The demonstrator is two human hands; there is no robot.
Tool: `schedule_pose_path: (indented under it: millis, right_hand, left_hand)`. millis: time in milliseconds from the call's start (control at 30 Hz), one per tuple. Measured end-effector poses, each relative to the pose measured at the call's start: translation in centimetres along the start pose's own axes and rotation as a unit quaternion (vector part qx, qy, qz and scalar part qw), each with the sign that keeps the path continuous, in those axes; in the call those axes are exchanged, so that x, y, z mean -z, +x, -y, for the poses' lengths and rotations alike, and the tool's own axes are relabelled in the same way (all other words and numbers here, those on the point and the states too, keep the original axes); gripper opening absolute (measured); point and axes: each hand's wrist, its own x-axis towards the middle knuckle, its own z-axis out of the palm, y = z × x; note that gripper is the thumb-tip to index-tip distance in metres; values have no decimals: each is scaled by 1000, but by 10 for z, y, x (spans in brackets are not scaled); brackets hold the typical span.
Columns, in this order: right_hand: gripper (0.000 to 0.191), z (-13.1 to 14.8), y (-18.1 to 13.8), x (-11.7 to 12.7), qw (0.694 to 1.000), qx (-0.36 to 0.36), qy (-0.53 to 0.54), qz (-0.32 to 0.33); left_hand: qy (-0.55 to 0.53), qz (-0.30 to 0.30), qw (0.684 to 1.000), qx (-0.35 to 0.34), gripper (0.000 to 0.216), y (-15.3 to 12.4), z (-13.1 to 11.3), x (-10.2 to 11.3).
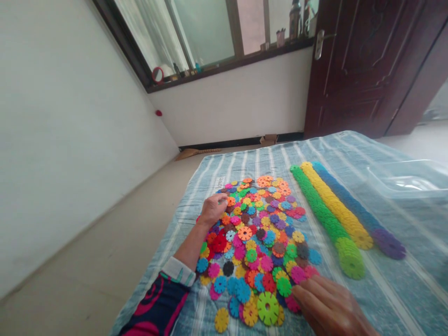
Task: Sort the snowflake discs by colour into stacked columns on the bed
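A wide pile of colourful notched plastic discs [245,233] lies spread on the striped bed cover. My left hand [214,209] is at the far left edge of the pile. Its fingers are curled, right beside an orange disc [230,201]; what they hold, if anything, is hidden. At the near right corner, my right hand [331,302] has its fingers pressed together over the pile, close to a pink disc [292,304]. Its fingertips are partly hidden, so I cannot make out what is in them. A large lime-green disc [268,308] lies at the near edge.
Overlapping discs form a green row [317,205], a yellow row [331,200] and a blue row [345,205] ending in purple, right of the pile. A clear plastic box [409,179] stands farther right on the striped cover [395,275]. A wall, window ledge and dark red door [353,70] lie beyond.
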Motion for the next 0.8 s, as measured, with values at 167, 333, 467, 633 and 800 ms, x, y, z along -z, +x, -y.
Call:
schedule_pose_path:
  millis: [167,333,467,633,800]
  right_hand:
    - [27,-1,0,0,1000,8,-7,-8]
    - [27,-1,-1,1,1000,1,0,3]
    - [28,-1,-1,1,1000,8,-3,0]
    - [27,-2,-3,0,1000,7,-2,-2]
    - [25,-2,-4,0,1000,10,0,9]
  left_hand:
    - [-98,-18,991,92,22,3,5,4]
    - [-145,-47,977,146,26,6,15,4]
    - [-129,-64,978,151,28,8,21,4]
    - [-82,-86,982,149,26,9,26,8]
    - [-14,-82,989,123,20,8,19,16]
